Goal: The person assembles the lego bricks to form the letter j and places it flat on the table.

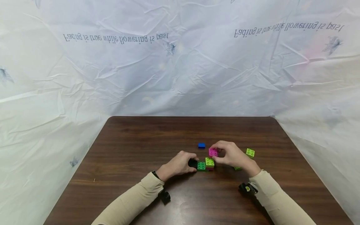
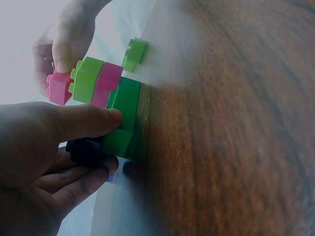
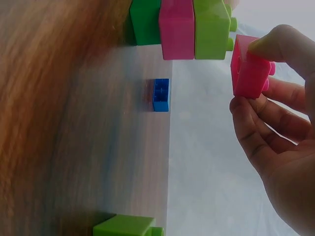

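Note:
Toy building bricks are joined on the table. A green brick (image 1: 201,166) lies low, next to a black piece (image 1: 192,162), and a lime brick (image 1: 209,162) sits on a pink lower brick (image 3: 177,32) at the right end. My left hand (image 1: 177,164) holds the left end of this build, thumb against the green brick and fingers at the black piece. With thumb and fingers, my right hand (image 1: 232,154) pinches a loose pink brick (image 3: 250,69). In the right wrist view a small gap parts it from the lime brick's studs.
A blue brick (image 1: 201,145) lies beyond the build. To the right of my right hand is a loose lime brick (image 1: 250,152); another lime brick (image 1: 237,168) is partly hidden below that hand. The brown table (image 1: 135,134) meets a white sheet (image 1: 174,78) behind it.

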`<state>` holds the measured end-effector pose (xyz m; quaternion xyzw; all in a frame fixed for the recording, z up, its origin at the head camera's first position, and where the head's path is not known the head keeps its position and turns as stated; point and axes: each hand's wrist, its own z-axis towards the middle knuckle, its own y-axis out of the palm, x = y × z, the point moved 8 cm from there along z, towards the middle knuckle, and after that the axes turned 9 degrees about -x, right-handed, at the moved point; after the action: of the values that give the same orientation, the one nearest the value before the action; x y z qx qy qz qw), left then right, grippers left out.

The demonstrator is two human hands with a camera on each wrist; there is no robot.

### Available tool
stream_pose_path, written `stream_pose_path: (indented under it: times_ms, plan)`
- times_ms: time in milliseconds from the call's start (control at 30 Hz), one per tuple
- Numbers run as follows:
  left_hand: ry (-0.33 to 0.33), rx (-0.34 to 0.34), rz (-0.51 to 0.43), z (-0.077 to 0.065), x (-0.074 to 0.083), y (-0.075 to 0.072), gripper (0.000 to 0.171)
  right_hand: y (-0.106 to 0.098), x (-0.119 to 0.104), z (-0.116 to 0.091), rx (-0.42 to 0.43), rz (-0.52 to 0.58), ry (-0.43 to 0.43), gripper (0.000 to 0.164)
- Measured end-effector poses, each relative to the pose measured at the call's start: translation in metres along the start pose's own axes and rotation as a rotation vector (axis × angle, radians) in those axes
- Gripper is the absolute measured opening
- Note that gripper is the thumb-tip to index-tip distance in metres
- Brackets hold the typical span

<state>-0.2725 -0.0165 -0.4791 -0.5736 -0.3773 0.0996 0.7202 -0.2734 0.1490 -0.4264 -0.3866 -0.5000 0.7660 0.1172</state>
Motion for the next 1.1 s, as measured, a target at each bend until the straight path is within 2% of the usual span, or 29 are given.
stream_pose_path:
  times_ms: [367,667,1100]
  plan:
    - [-0.026,-0.017,-0.015,-0.001,0.001,-0.001,0.030,0.003,-0.008,0.000,-0.001,-0.006,-0.033,0.030]
    - [-0.033,-0.021,-0.024,-0.002,0.000,-0.001,0.030,0.008,-0.011,-0.002,-0.041,0.014,-0.025,0.031]
    - [-0.025,-0.017,-0.019,-0.001,-0.001,0.000,0.030,0.014,-0.015,-0.003,-0.059,0.009,-0.038,0.031]
